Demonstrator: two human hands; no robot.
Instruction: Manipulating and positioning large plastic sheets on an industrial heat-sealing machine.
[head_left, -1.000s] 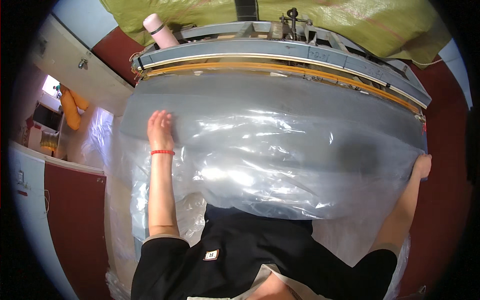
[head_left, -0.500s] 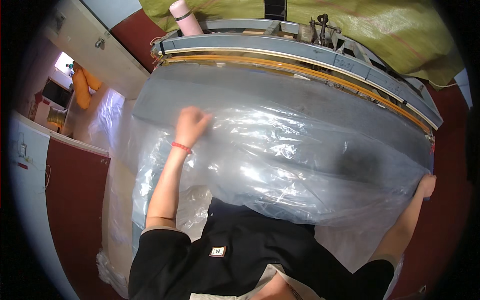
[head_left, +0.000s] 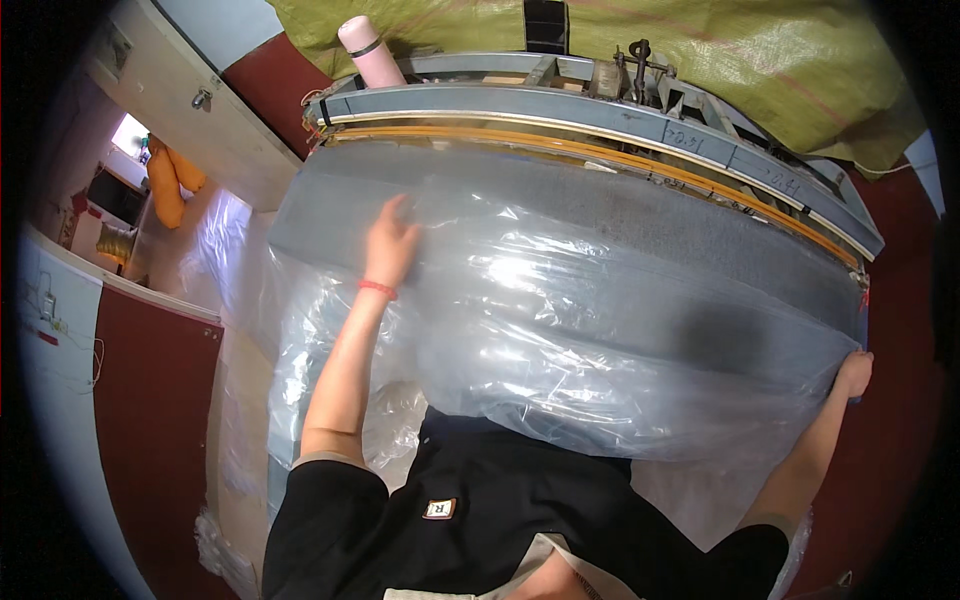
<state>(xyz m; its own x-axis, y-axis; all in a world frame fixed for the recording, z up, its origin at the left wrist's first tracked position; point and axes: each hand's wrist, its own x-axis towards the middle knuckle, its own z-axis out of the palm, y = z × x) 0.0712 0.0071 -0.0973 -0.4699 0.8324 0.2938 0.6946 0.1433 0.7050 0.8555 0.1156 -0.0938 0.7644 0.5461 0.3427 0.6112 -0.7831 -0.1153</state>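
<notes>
A large sheet of clear plastic film (head_left: 560, 340) spreads over a grey work surface (head_left: 420, 160) in front of me, wrinkled and shiny in the middle. My left hand (head_left: 391, 248), with a red bracelet at the wrist, is over the film's left part, slightly blurred. Its fingers point away from me, the thumb apart, and nothing is held. At the far right corner, my right hand (head_left: 854, 374) is closed on the film's edge, which runs taut toward it. The film's near edge hangs against my black shirt, and more film drapes off the left side.
Behind the surface runs a grey metal frame (head_left: 450, 103) with orange strips (head_left: 480, 138) along it. A pink bottle (head_left: 370, 52) stands at its left end, and a metal clamp (head_left: 640, 70) sits farther right. A yellow-green woven sheet (head_left: 720, 50) hangs behind; a door (head_left: 200, 100) is at left.
My left hand has moved a little to the right, and its fingers have stretched out farther. The film's wrinkles have shifted and lie more lengthwise. My right hand stays at the corner.
</notes>
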